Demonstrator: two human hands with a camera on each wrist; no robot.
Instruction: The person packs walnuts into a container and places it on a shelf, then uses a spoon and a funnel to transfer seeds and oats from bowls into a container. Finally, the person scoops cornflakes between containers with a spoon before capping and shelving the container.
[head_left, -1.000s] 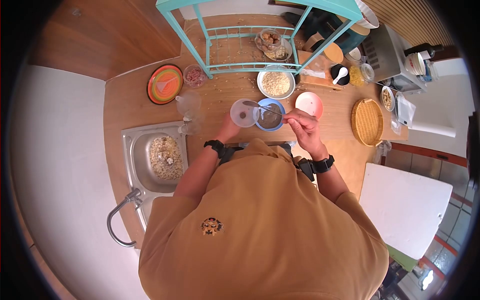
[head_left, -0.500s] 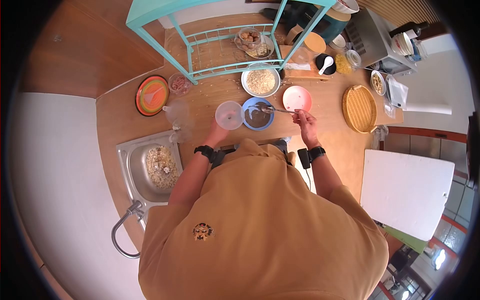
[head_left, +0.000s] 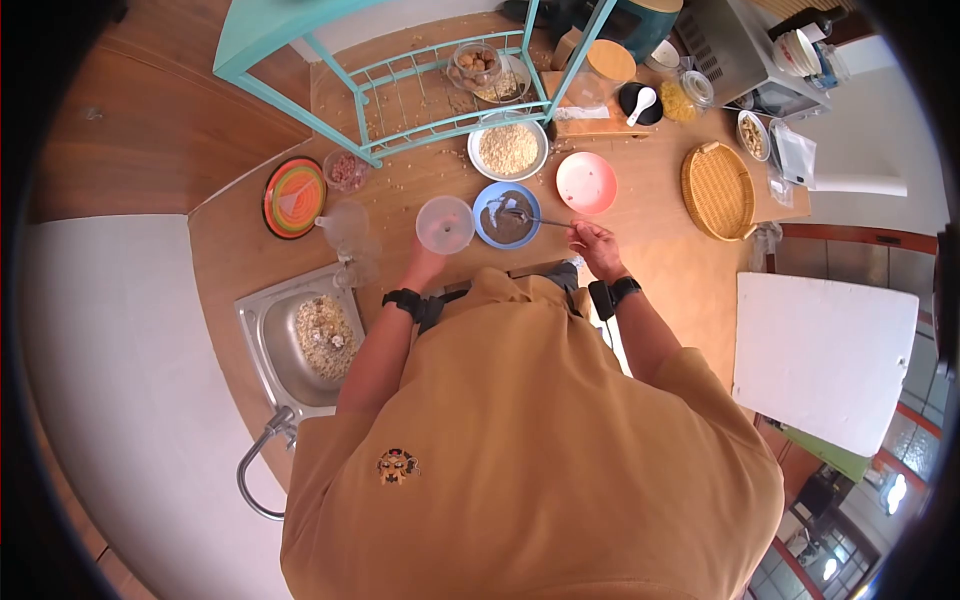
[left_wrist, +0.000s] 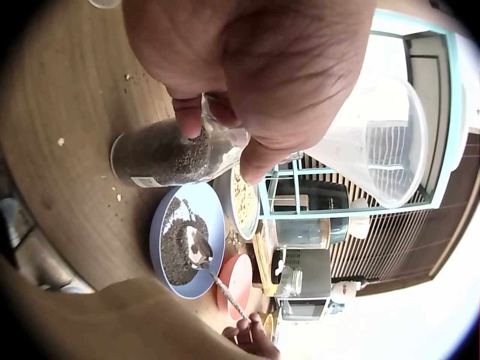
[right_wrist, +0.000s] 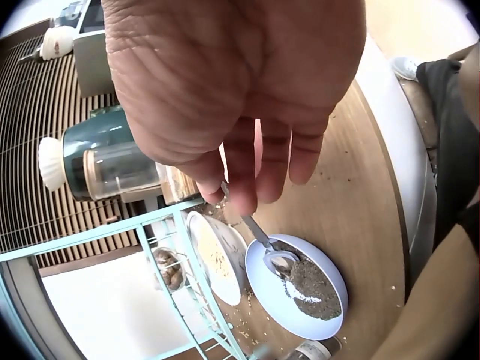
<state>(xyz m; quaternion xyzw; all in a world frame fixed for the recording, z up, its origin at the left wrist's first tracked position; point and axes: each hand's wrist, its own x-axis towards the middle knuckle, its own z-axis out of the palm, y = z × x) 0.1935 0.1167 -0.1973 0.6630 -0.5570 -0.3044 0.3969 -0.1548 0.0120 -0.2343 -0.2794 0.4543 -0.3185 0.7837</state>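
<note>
- L hand [head_left: 424,265]: curled, fingers and thumb closed round the neck of a clear bottle w/ dark grey grains [left_wrist: 154,157]. Bottle tilted across the L wrist view; head view shows it hidden under the funnel.
- Translucent white plastic funnel [head_left: 445,224]: wide mouth up in head view, just above L hand, at the neck end of the bottle; the join itself is covered by fingers.
- R hand [head_left: 596,248]: partly closed, fingertips pinching the handle end of a shiny metal spoon [head_left: 550,222]; remaining fingers bent loosely, slightly apart (R wrist view).
- Spoon: head inside the round blue bowl [head_left: 479,217], touching the dark grey powder [head_left: 508,228]; handle crosses the rim twd R hand.
- Blue bowl: on the wooden counter, betw. the two hands, just beside the bottle.
- Adj. items: white bowl w/ pale flakes [head_left: 508,149] just beyond the blue bowl; round pink dish [head_left: 586,183] to its R, w/ small reddish bits.
- Periphery: teal metal rack [head_left: 255,35] at the back; oval wicker tray [head_left: 717,190] far R; steel sink [head_left: 272,335] at L, holding pale flaky matter.
</note>
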